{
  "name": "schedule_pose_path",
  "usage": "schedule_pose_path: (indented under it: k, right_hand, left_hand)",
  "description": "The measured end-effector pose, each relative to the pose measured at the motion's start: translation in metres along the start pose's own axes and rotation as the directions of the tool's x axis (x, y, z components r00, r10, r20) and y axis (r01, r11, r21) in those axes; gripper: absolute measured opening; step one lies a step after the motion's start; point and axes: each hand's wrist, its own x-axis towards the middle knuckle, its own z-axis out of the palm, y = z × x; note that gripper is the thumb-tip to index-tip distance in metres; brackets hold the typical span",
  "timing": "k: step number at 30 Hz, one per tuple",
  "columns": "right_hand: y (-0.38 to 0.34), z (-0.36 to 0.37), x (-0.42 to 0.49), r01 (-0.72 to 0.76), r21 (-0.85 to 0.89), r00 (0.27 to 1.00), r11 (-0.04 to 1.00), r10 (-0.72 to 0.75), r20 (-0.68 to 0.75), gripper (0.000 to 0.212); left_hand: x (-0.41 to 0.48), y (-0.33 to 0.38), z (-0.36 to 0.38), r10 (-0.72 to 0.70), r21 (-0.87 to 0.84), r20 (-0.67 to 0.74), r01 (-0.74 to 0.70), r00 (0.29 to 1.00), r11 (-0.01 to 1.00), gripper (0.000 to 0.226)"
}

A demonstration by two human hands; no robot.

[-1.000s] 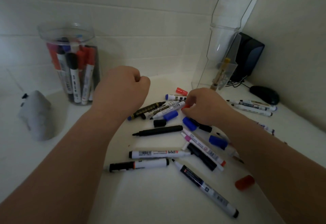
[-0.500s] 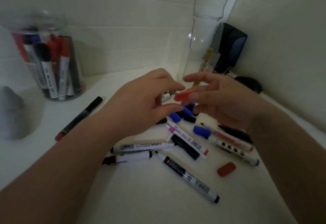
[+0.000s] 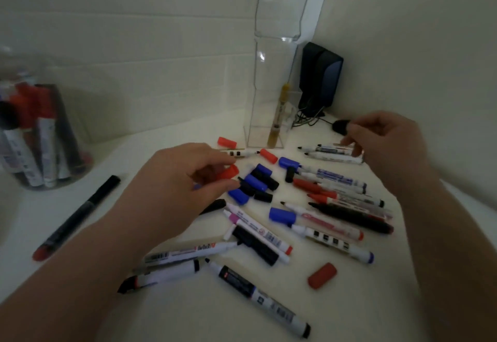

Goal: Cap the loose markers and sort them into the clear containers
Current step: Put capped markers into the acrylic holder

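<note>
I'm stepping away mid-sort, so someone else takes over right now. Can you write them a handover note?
Left hand pinches a red cap above the loose caps. Right hand hovers open over the far-right markers, holding nothing. Done: round jar holds several markers; tall clear container holds one yellowish marker. Left: many uncapped markers and red, blue and black caps lie on the counter; cap and sort them.
</note>
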Motion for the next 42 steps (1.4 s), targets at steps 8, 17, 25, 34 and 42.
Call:
schedule_pose_path:
  k: [8,17,25,34,42]
  right_hand:
    - [0.030,-0.005,0.007,0.084,-0.346,0.940,0.934,0.042,0.340,0.005]
    - [0.032,-0.019,0.010,0.131,-0.446,0.876,0.886,0.107,0.470,0.014]
    - [0.036,-0.050,0.013,0.065,-0.544,0.841,0.836,0.248,0.482,0.010]
    - [0.017,-0.035,0.000,0.209,-0.580,0.717,0.788,0.279,0.639,0.013]
    - [0.017,-0.028,-0.001,0.266,-0.593,0.703,0.760,0.269,0.659,0.021]
  left_hand:
    - [0.001,0.008,0.013,0.033,0.000,0.053,-0.033,0.998,0.999,0.027]
    - [0.004,0.007,0.018,0.001,-0.027,0.084,0.001,0.996,1.000,0.021]
    - [0.008,0.016,0.019,-0.016,0.067,0.095,0.009,0.995,0.998,0.042]
    - [0.034,0.046,0.012,-0.193,0.004,0.125,0.194,0.973,0.981,0.019]
    - [0.033,0.005,-0.010,-0.580,-0.576,-0.350,0.319,0.736,0.753,0.013]
